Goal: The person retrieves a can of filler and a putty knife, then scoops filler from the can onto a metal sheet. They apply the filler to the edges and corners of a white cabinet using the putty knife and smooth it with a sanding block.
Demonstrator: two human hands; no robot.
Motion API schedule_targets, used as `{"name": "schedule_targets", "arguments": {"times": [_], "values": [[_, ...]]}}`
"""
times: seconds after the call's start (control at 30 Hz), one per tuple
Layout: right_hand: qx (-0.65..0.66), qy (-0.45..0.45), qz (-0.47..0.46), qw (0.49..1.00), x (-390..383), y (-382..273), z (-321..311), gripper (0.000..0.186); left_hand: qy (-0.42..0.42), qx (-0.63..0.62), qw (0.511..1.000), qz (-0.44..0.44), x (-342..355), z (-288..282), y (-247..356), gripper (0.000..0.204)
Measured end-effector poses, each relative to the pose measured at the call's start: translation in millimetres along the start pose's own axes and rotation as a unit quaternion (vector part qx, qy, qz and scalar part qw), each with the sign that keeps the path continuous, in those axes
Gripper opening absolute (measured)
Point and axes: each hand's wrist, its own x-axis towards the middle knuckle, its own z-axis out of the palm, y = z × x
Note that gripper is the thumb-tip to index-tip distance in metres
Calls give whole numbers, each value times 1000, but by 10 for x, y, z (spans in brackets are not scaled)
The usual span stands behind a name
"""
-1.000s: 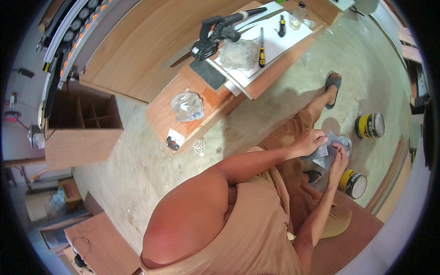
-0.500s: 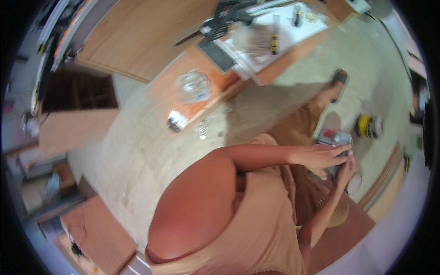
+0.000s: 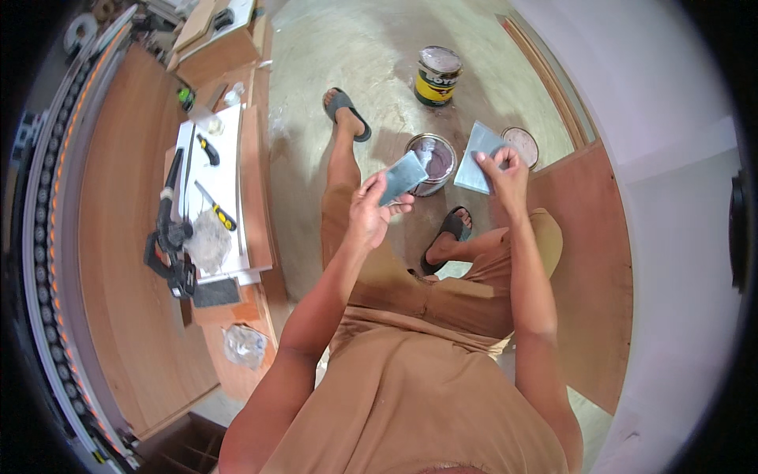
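My left hand (image 3: pixel 373 207) is closed on a small grey-blue flat plate (image 3: pixel 403 178), held tilted at the near left of an open can (image 3: pixel 434 167) of greyish-purple paste. To the can's right, my right hand (image 3: pixel 505 175) pinches a larger pale, thin flat sheet (image 3: pixel 472 158), thumb on its face. The two pieces are apart. A round lid (image 3: pixel 523 147) lies behind the right hand, and a yellow-and-dark can (image 3: pixel 437 77) stands farther back.
A wooden bench (image 3: pixel 262 197) on the left bears a cordless blower (image 3: pixel 166 237), tools, a plastic bag (image 3: pixel 245 347) and boards. My sandalled feet (image 3: pixel 343 107) flank the open can. A brown panel (image 3: pixel 584 316) and white wall (image 3: pixel 655 221) are on the right.
The view has swung, putting the bench at the left and the cans ahead. My hands, earlier together on overlapping pieces, have separated, each holding its own piece.
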Motion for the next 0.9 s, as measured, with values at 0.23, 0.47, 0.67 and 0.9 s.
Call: {"name": "schedule_targets", "arguments": {"times": [0.23,0.47,0.67,0.9], "values": [[33,116,-29,992,519,29,-304,61,29,51,998,-26,881,-146,-184,28],[391,131,163,897,610,137,-337,35,-54,603,793,72,2002,-167,-574,27],[448,207,216,843,757,-188,-314,27,-113,766,632,25,2763,-273,-1381,35],[474,222,244,816,775,-65,-333,32,-193,843,497,-62,3042,-244,-1843,31]]}}
